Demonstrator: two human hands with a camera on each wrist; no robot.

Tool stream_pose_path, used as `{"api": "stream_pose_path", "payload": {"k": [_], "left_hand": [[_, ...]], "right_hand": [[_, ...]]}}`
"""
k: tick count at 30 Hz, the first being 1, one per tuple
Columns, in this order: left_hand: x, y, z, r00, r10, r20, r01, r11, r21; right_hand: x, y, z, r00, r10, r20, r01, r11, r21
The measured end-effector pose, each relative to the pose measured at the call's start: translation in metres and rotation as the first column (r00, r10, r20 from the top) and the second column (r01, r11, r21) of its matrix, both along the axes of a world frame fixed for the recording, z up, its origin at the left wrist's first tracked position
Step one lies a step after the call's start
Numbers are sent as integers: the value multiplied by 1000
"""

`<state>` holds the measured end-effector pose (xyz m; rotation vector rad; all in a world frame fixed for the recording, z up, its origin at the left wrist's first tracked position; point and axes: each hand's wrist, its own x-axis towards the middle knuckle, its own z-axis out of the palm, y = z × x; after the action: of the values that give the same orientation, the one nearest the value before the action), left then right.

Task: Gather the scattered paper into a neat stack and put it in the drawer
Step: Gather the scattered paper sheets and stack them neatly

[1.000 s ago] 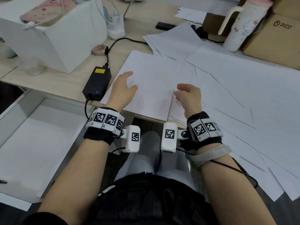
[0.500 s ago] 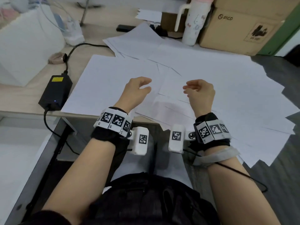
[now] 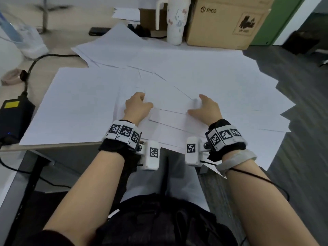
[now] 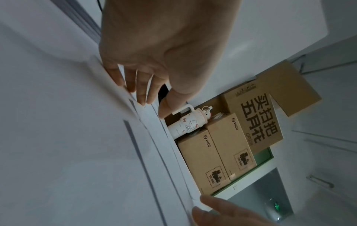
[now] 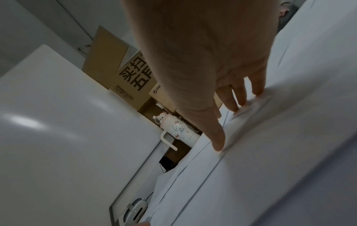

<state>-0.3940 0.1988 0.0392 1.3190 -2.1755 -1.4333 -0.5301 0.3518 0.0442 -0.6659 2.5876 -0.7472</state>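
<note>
Head view. Loose white paper (image 3: 177, 71) spread in overlapping sheets across the middle of the frame, some corners hanging past the table (image 3: 58, 148) edge at right. Left hand (image 3: 137, 107) at centre, fingers down on the sheets, pinching nothing. Right hand (image 3: 206, 110) just right of it, fingers spread flat on the paper, thumb out to the left. Black power brick (image 3: 15, 118) at left edge with cable (image 3: 35, 61) running up. White cup (image 3: 174, 20) with handle at top centre, beside a brown box (image 3: 225, 22) at upper right. Dark phone (image 3: 99, 31) at top, left of the cup. Drawer not seen in this view.

Left wrist view. Left hand (image 4: 164, 50) at top centre, straight fingers (image 4: 133, 85) pressing on sheet edges, nothing clenched. Paper (image 4: 67, 137) filling the left half. Cup (image 4: 185, 122) and stacked boxes (image 4: 222, 152) at centre right. Part of the right hand (image 4: 222, 214) at bottom.

Right wrist view. Right hand (image 5: 203, 53) from the top, relaxed, fingertips (image 5: 239, 99) and thumb touching paper (image 5: 270, 152) in the right half. Cup (image 5: 177, 131) at centre, boxes (image 5: 125, 76) above it.
</note>
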Motion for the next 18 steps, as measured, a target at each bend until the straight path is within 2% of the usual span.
{"api": "stream_pose_path", "payload": {"k": [5,9,13,18], "left_hand": [[-10,-6,-2,983,148,-106,-124,971,205],[-22,-13,-13,990,98,-99,-72,969,238],[-34,-36,-40,994,104,-44,-90,962,257],[-28,-25,3,998,59,-31,-49,962,269]], "right_hand": [[-10,-4,2,999,10,-42,-6,997,76],[-16,-14,3,996,15,-92,-1,988,152],[-23,-28,1,997,-1,-81,17,980,199],[-32,-47,-1,995,18,-98,11,957,290]]}}
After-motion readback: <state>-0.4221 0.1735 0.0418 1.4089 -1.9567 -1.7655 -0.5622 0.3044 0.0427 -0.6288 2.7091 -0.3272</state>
